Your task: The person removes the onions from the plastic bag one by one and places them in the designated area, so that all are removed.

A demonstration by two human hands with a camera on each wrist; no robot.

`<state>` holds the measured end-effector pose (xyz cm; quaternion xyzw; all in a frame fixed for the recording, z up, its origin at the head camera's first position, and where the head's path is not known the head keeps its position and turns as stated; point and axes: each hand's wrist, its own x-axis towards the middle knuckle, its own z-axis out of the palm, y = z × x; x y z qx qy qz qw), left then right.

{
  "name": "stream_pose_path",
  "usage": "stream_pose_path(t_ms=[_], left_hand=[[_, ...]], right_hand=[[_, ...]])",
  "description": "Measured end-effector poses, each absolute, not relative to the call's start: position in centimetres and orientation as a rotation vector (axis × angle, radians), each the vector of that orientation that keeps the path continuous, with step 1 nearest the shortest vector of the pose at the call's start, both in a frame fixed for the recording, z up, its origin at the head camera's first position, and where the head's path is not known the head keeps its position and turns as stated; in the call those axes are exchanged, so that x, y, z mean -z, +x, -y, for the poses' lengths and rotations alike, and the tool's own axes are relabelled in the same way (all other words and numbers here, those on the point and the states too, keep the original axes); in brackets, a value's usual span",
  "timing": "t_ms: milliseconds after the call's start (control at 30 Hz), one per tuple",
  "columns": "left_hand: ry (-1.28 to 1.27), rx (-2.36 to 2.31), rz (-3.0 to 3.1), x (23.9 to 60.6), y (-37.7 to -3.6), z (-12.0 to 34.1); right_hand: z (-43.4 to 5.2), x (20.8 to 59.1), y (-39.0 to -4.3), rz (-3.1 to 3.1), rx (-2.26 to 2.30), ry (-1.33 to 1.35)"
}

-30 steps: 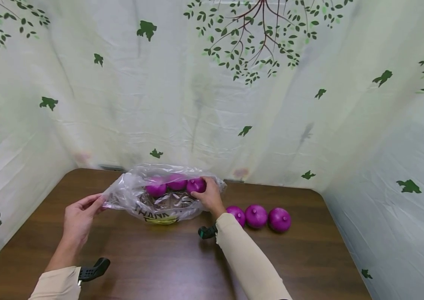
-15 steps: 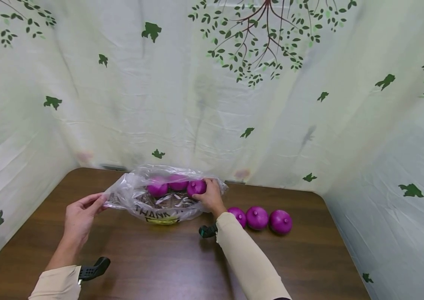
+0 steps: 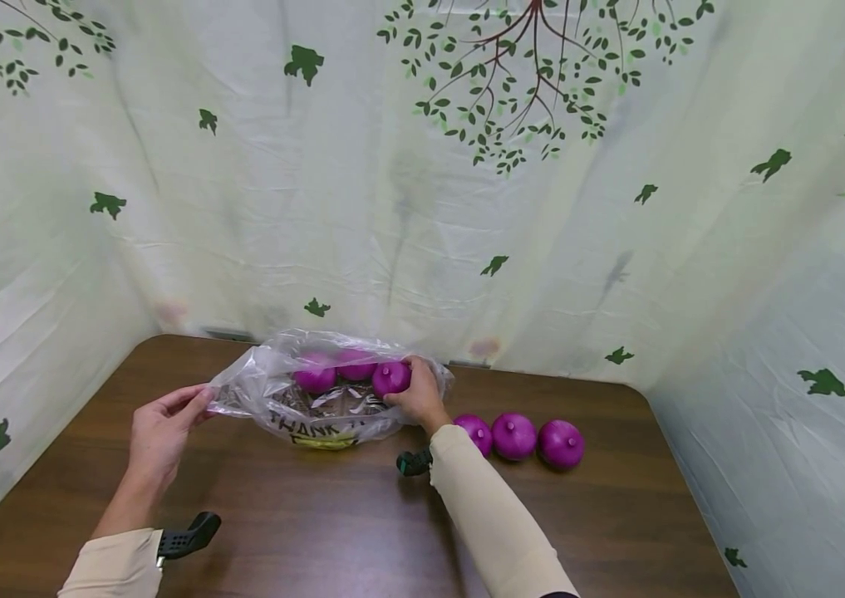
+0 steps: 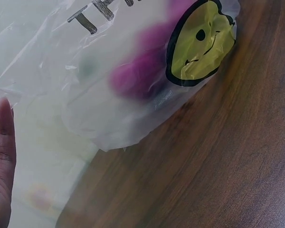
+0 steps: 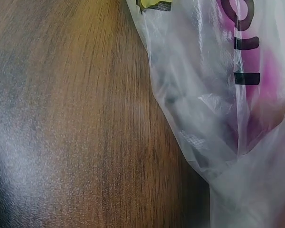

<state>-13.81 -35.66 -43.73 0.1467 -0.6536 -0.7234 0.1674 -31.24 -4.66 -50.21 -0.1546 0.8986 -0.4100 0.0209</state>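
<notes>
A clear plastic bag [image 3: 317,407] printed with black letters and a yellow smiley [image 4: 199,42] lies on the brown table [image 3: 332,515]. Two purple onions [image 3: 315,378] sit inside it. My right hand [image 3: 415,394] reaches into the bag's mouth and grips a third purple onion [image 3: 390,378]. My left hand [image 3: 160,432] pinches the bag's left edge and holds it up. The bag [image 5: 228,95] fills the right wrist view, with purple showing through. In the left wrist view only my fingers [image 4: 2,161] show at the left edge.
Three more purple onions [image 3: 515,436] lie in a row on the table right of my right arm. A cloth backdrop with green leaves [image 3: 422,208] closes in the table behind and on both sides. The table's right edge [image 3: 684,490] is near.
Both hands and the bag stay almost where they were. The right hand keeps its grip on the onion inside the bag's mouth; the view has shifted slightly.
</notes>
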Motion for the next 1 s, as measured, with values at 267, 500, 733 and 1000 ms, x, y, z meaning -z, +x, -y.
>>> stream_pose_path(t_ms=[267,500,733,1000], left_hand=[[0.405,2.057,1.866,43.5,-13.8,35.6],[0.434,2.039,1.897,43.4,-13.9,35.5],[0.423,2.055,1.873,43.6,-13.9,35.4],[0.429,2.086,1.846,43.8,-13.6,35.8]], right_hand=[[4.6,50.1,-31.3,-2.784,1.196,-0.476],[4.3,49.8,-31.3,-2.782,1.211,-0.527],[3.6,49.1,-30.8,-2.728,1.278,-0.565],[3.3,48.2,-29.5,-2.683,1.292,-0.660]])
